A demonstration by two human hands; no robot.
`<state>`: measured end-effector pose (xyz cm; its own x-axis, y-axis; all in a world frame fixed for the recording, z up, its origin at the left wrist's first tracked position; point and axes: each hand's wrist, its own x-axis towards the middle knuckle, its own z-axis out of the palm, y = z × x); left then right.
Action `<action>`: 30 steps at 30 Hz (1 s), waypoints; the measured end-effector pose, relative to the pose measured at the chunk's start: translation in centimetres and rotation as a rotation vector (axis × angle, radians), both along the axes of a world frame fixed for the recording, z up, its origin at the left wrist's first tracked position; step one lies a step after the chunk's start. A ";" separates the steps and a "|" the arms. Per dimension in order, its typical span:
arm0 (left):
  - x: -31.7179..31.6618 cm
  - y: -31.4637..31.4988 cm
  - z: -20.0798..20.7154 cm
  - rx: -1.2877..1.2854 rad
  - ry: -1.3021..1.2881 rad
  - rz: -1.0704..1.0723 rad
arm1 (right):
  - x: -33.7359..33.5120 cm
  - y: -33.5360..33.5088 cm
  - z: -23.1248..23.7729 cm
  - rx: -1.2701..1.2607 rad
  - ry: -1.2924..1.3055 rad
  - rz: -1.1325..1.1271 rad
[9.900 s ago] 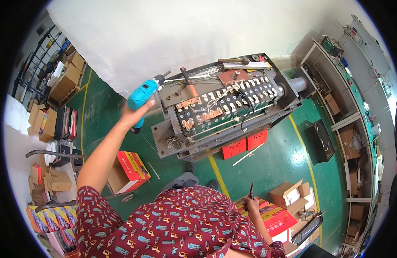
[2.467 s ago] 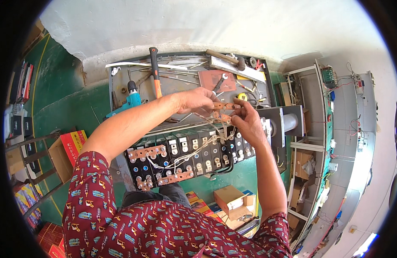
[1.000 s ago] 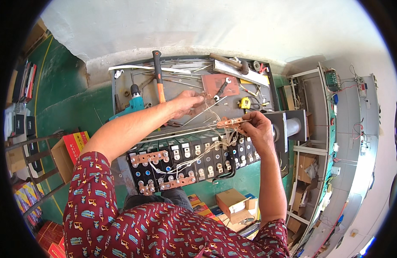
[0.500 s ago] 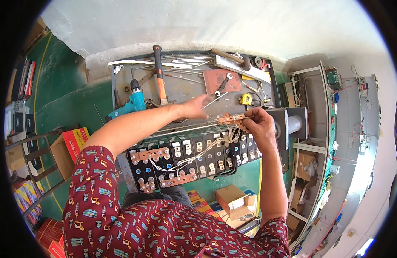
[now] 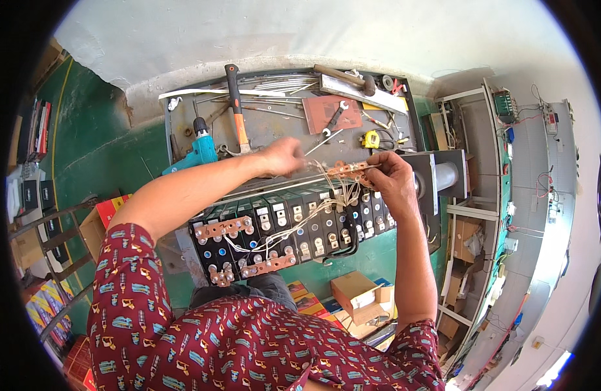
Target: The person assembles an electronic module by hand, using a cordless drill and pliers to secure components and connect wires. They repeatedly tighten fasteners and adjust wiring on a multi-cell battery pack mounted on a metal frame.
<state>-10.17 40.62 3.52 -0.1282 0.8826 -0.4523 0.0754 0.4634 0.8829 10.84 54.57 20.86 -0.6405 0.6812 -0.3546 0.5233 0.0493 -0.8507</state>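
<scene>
Right hand (image 5: 393, 176): fingers pinching copper strips (image 5: 345, 171) near battery cells (image 5: 306, 220). Left hand (image 5: 281, 157) blurred; cannot tell fingers' state.

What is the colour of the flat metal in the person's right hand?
The flat metal in the right hand is copper-orange, best seen in the head view.

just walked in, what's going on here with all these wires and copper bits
The right hand holds perforated copper strips above the far side of a row of dark battery cells. The left hand is beside them, its fingers blurred, so whether it grips anything is unclear. White wires run across the cells, and other copper bars lie across terminals at the row's left end. Behind, a blue drill and a hammer lie on the gray bench.
</scene>
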 end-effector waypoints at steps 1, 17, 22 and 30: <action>-0.5 -0.7 0.7 -0.009 -0.133 0.136 | -0.1 -0.1 -0.1 -0.004 0.012 -0.007; -1.9 -5.5 9.2 0.370 -0.274 0.493 | 0.0 1.0 -1.1 0.061 -0.030 0.102; -1.7 -7.0 11.1 0.317 -0.319 0.398 | -0.7 1.7 -2.7 0.129 0.021 0.217; -0.1 -9.9 13.8 0.267 -0.321 0.414 | -0.7 0.5 -2.1 0.365 -0.130 0.305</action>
<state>-10.26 30.75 17.34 -0.3796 0.8771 -0.2942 -0.3550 0.1556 0.9218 10.16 55.09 18.76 -0.7963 0.5645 -0.2174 0.5392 0.4996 -0.6780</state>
